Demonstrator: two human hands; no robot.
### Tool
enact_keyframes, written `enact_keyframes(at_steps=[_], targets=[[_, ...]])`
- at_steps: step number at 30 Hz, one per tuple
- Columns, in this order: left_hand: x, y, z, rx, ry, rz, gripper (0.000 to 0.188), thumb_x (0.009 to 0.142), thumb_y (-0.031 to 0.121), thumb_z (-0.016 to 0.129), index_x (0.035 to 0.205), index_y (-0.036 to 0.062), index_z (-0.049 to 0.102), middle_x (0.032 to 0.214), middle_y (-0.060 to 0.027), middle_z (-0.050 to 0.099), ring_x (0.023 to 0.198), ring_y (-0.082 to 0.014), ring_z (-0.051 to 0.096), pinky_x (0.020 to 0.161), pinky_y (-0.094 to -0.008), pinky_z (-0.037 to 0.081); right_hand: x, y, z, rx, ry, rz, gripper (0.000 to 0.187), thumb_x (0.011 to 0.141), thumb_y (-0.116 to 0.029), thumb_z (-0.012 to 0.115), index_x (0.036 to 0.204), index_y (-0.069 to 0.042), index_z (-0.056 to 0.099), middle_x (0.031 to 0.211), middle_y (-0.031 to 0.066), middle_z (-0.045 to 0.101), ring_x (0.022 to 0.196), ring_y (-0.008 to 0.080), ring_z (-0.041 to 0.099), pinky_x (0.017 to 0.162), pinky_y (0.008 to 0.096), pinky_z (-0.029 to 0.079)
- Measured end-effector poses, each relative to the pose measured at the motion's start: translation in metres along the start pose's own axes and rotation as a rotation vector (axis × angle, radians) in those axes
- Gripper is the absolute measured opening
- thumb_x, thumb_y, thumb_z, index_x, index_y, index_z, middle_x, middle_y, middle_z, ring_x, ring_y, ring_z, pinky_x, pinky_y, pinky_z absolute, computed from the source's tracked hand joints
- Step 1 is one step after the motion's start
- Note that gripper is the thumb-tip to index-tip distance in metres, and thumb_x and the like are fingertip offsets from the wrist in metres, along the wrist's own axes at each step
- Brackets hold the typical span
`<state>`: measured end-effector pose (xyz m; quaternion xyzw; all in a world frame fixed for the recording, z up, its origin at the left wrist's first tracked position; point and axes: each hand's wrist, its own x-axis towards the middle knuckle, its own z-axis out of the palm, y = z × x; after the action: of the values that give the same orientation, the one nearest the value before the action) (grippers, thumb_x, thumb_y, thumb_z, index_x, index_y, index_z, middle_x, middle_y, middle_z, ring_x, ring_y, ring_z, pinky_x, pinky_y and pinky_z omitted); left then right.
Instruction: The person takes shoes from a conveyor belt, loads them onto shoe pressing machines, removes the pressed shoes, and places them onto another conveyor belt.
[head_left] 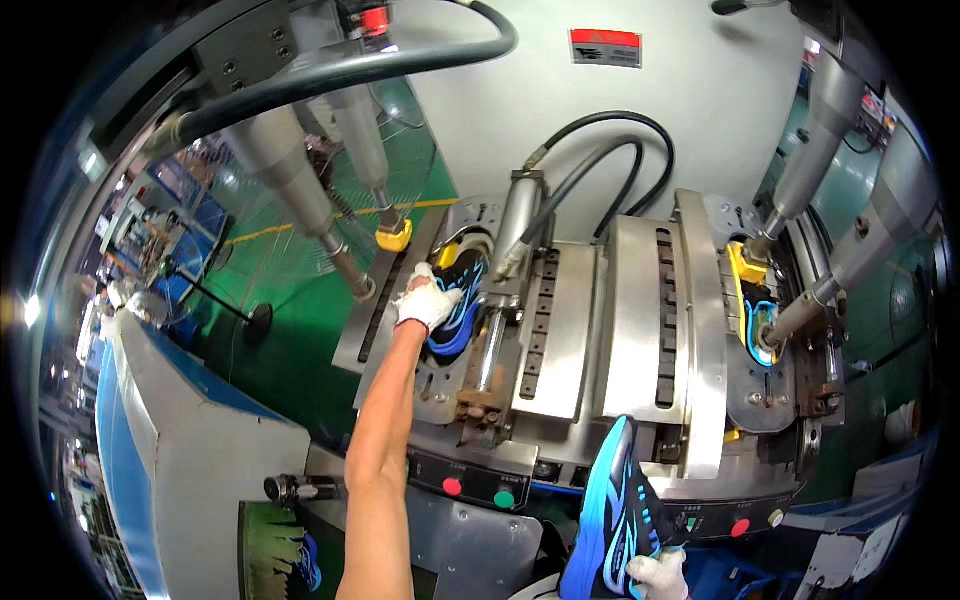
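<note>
My left hand point(428, 303), in a white glove, reaches forward to the left station of a machine. Its fingers are closed around the upper of a black and blue sneaker point(460, 318) that sits in the station's holder. Low in front, my gloved right hand point(660, 576) grips a second black and blue sneaker point(612, 515) near one end, the other end pointing up and away. At the right station, a third sneaker point(758, 318) sits under metal press rods point(798, 312) with a yellow block point(748, 265) at its far end.
Steel covers point(562, 330) and a cylinder point(520, 215) with black hoses stand between the stations. Tilted rods point(335, 262) hang left of my left hand. Along the front edge are a red button point(452, 487), a green button point(504, 499) and another red button point(740, 527). A white-grey cabinet point(200, 450) stands left.
</note>
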<state>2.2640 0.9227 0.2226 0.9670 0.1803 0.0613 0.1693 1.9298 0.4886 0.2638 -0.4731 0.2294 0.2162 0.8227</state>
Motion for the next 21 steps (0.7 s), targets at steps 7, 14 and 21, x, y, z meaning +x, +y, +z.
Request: enact_keyframes(at_steps=[7,14,21], targets=[[-0.177,-0.016,-0.111,-0.448,0.312,0.012,0.072,0.074,0.025,0.085,0.13,-0.0034,0.052,0.119,-0.024,0.066,0.111,-0.0352,0.065,0.097,-0.0407,0.051,0.033,0.0,0.038,-0.128,-0.155,-0.087,0.051,0.08,0.0,0.072,0.128,0.004,0.059,0.115,0.0107,0.069,0.098,0.02,0.068,0.09,0.0354,0.057],[-0.42,-0.108,-0.066,-0.444,0.406,-0.433,0.063,0.071,0.014,0.086,0.125,-0.0004,0.056,0.111,-0.0181,0.066,0.1,-0.0318,0.067,0.092,-0.0406,0.052,0.191,-0.005,0.254,-0.058,-0.38,-0.073,0.021,0.083,-0.008,0.077,0.1,-0.007,0.064,0.093,0.0074,0.07,0.07,0.0198,0.068,0.046,0.0385,0.056],[-0.611,-0.147,0.057,-0.124,0.286,-0.91,0.063,0.081,0.031,0.083,0.132,0.0025,0.058,0.109,-0.0175,0.071,0.101,-0.0313,0.069,0.091,-0.0419,0.054,0.398,0.027,0.342,-0.634,-0.026,-0.306,0.021,0.082,-0.009,0.066,0.103,-0.006,0.063,0.092,0.0109,0.068,0.07,0.0291,0.065,0.067,0.0447,0.058]])
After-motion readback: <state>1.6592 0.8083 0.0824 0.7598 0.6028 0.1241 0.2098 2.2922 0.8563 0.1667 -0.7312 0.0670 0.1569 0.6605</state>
